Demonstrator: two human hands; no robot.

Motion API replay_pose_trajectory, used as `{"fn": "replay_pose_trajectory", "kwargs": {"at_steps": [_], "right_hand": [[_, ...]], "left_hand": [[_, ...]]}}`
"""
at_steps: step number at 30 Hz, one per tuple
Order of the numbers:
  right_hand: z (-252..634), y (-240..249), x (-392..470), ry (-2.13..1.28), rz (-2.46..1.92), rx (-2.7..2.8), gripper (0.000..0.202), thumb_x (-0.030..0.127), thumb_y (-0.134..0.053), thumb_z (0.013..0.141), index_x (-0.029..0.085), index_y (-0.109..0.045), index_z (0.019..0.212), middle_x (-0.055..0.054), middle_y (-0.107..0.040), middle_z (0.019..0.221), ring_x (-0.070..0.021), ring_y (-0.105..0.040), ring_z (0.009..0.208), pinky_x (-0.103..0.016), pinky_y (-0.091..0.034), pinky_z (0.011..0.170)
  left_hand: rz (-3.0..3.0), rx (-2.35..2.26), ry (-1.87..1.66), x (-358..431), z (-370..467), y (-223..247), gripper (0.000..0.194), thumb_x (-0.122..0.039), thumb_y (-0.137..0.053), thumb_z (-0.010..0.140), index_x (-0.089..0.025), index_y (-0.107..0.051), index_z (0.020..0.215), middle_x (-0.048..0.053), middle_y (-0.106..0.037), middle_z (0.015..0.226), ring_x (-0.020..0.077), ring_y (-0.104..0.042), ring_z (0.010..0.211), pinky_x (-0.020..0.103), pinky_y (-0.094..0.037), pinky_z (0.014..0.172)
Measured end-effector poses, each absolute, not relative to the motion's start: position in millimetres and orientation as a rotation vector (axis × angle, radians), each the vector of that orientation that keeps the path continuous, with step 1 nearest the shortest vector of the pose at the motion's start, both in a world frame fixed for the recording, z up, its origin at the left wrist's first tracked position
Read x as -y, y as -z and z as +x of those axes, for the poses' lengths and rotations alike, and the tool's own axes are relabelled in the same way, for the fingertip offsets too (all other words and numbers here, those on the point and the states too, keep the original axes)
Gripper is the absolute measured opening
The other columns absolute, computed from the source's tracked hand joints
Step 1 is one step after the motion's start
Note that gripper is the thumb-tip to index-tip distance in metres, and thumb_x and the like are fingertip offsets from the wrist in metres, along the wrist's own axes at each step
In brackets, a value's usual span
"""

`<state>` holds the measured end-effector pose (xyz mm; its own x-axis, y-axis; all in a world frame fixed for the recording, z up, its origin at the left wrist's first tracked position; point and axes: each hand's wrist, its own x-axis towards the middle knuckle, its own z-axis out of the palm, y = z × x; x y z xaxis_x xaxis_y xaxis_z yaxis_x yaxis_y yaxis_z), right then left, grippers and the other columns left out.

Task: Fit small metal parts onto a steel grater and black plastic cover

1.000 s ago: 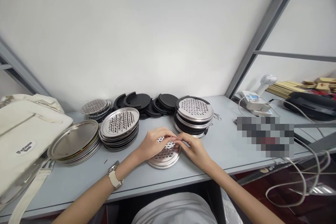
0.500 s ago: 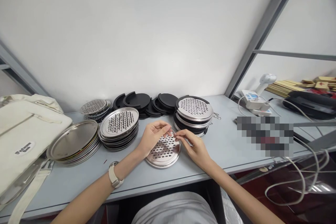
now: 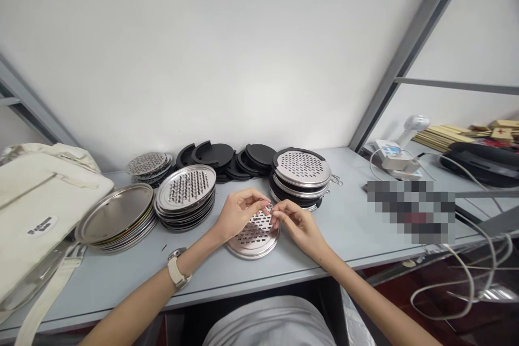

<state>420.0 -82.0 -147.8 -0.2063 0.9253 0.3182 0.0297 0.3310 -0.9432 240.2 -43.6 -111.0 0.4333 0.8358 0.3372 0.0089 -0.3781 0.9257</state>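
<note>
A round metal grater plate [image 3: 253, 248] with slotted holes lies on the table in front of me. Above its far edge, my left hand [image 3: 239, 216] and my right hand [image 3: 300, 228] meet fingertip to fingertip. Both pinch a small metal ring [image 3: 270, 207], mostly covered by the fingers; whether it passes through the plate cannot be made out. Just behind the right hand, a stack topped by a grater plate in a black holder [image 3: 304, 167] has metal rings [image 3: 336, 180] at its side. Another stack of grater plates [image 3: 186, 189] stands left of my left hand.
Round metal trays [image 3: 115, 213] are stacked at left, beside a cream bag [image 3: 44, 205]. Black round holders [image 3: 213, 155] and small grater discs [image 3: 148, 164] lie along the wall. At right are a white device [image 3: 395, 157], a blurred-out item [image 3: 409, 211] and loose cables [image 3: 470, 286].
My fingertips have drawn closer together around the metal ring, and the right hand's fingers are more curled. The grater plate stays in place; the view has shifted slightly.
</note>
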Motion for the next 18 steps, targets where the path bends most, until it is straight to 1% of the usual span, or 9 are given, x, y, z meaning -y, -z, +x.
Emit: {"fn": "replay_pose_trajectory", "kwargs": {"at_steps": [6,12,14,18], "right_hand": [[420.8,147.7,82.0,-1.095,-0.899,1.513,0.021,0.038,-0.056,0.092,0.017,-0.059,0.087,-0.001,-0.061,0.07,-0.0134,-0.061,0.062,-0.027,-0.052,0.06],[418.5,145.7,82.6,-1.088,-0.918,1.536,0.025,0.043,-0.055,0.091,0.018,-0.057,0.085,-0.001,-0.061,0.069,-0.0138,-0.06,0.063,-0.027,-0.051,0.062],[418.0,145.0,83.0,-1.099,-0.909,1.543,0.025,0.043,-0.053,0.092,0.019,-0.055,0.086,0.0,-0.06,0.071,-0.0137,-0.06,0.064,-0.027,-0.052,0.062],[418.2,145.0,84.3,-1.095,-0.865,1.576,0.021,0.041,-0.047,0.096,0.021,-0.05,0.092,0.0,-0.059,0.076,-0.0136,-0.06,0.067,-0.028,-0.052,0.063]], "left_hand": [[1.771,-0.744,-1.039,43.7,236.7,111.1,0.012,-0.024,-0.064,0.086,-0.015,-0.071,0.087,0.003,-0.07,0.071,0.0155,-0.067,0.069,0.025,-0.052,0.069],[2.041,-0.742,-1.014,42.4,230.8,107.8,0.012,-0.024,-0.062,0.087,-0.018,-0.072,0.084,0.005,-0.071,0.086,0.0179,-0.065,0.081,0.027,-0.05,0.076],[2.019,-0.739,-1.011,42.2,232.1,107.7,0.012,-0.024,-0.061,0.087,-0.018,-0.072,0.085,0.005,-0.071,0.084,0.0178,-0.065,0.081,0.028,-0.05,0.076],[1.745,-0.708,-1.038,40.4,237.8,109.2,0.014,-0.028,-0.063,0.086,-0.015,-0.067,0.085,0.003,-0.067,0.072,0.0154,-0.064,0.071,0.026,-0.051,0.071]]}}
